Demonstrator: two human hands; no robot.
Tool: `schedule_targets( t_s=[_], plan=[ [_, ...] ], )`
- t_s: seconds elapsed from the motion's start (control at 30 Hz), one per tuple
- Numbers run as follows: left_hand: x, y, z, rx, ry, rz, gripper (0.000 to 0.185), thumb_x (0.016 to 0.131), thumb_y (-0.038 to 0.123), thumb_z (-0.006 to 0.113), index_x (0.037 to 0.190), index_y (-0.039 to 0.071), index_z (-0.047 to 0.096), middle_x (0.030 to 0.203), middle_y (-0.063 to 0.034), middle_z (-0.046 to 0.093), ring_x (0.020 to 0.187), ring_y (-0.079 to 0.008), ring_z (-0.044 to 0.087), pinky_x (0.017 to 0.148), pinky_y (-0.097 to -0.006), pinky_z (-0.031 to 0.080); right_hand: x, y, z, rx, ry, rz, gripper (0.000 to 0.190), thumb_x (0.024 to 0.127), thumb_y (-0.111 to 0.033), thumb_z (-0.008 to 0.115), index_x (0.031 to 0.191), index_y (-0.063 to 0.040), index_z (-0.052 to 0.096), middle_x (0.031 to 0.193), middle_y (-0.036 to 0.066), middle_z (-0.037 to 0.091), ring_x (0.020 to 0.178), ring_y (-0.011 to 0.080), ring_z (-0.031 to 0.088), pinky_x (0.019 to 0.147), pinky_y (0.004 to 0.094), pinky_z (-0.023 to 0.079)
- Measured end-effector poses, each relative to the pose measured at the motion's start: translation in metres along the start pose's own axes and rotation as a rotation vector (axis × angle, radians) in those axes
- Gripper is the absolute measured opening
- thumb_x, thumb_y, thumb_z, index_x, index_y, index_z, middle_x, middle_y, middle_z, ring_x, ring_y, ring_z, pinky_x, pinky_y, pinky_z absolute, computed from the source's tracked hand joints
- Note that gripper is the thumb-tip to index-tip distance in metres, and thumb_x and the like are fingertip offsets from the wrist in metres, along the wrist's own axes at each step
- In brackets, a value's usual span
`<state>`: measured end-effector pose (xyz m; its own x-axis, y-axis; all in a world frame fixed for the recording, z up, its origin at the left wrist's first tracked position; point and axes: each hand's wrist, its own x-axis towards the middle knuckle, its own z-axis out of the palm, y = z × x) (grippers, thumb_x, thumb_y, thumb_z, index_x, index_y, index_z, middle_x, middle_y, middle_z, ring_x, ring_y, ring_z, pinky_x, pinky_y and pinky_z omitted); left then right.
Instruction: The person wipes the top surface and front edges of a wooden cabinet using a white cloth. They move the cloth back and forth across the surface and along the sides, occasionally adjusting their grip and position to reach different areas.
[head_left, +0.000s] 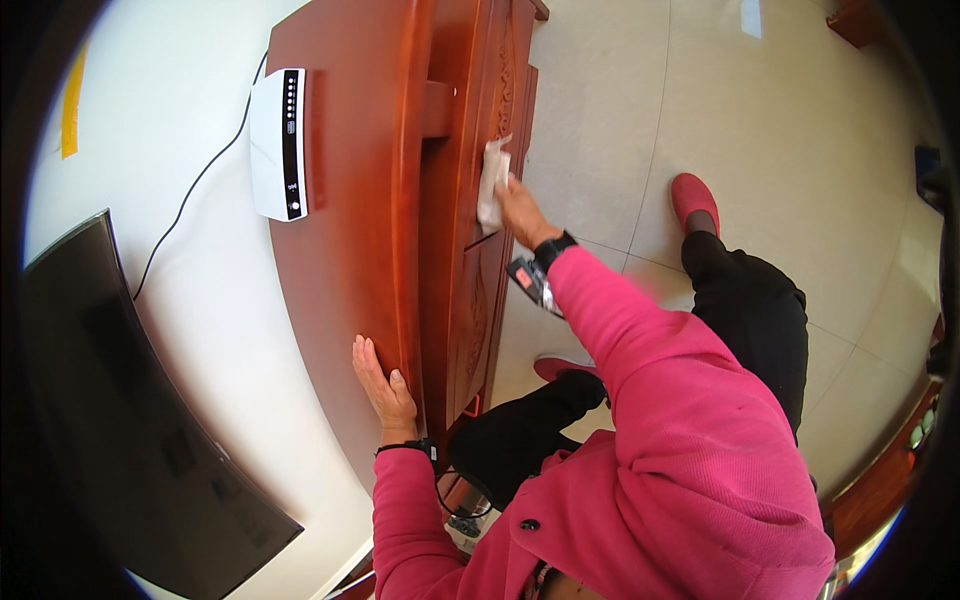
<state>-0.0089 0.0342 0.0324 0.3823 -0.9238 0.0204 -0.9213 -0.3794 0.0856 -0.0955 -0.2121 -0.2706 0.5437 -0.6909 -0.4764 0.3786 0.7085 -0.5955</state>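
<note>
A reddish-brown wooden cabinet (360, 187) with carved fronts stands before me against the wall. My right hand (523, 212) grips a pale cloth (492, 184), which lies against the cabinet's carved front (504, 82). Flat on the cabinet top near its front edge rests my left hand (385, 386), palm down, fingers extended and holding nothing. An open recess (439, 262) runs beneath the top, between the two hands. Black bands with small devices are strapped around both wrists.
A white box-shaped device (277, 146) with a black button strip sits at the back of the cabinet top. Its black cable (199, 180) runs along the wall towards a dark flat screen (150, 435). Pale floor tiles (600, 150) lie to the right, under my red shoe (694, 202).
</note>
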Motion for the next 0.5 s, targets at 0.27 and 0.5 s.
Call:
schedule_targets(
  t_s=[0.27,0.5],
  plan=[
    [-0.002,0.001,0.000,0.016,-0.005,-0.015,0.060,0.101,0.034,0.037,0.149,-0.002,0.035,0.155,-0.0241,0.034,0.145,-0.0417,0.029,0.119,-0.0523,0.021,-0.022,0.075,-0.044,-1.125,-0.111,0.048,0.037,0.096,-0.031,0.052,0.097,0.003,0.067,0.101,0.028,0.068,0.095,0.0473,0.064,0.085,0.0525,0.051],
    [-0.002,-0.001,0.001,-0.014,-0.011,-0.028,0.060,0.102,0.034,0.035,0.150,-0.002,0.035,0.155,-0.0246,0.033,0.145,-0.0420,0.029,0.120,-0.0517,0.020,0.083,-0.097,-0.062,-0.200,0.546,-0.458,0.027,0.096,-0.021,0.056,0.108,0.004,0.059,0.103,0.019,0.067,0.094,0.0273,0.062,0.084,0.0398,0.049]
  ],
)
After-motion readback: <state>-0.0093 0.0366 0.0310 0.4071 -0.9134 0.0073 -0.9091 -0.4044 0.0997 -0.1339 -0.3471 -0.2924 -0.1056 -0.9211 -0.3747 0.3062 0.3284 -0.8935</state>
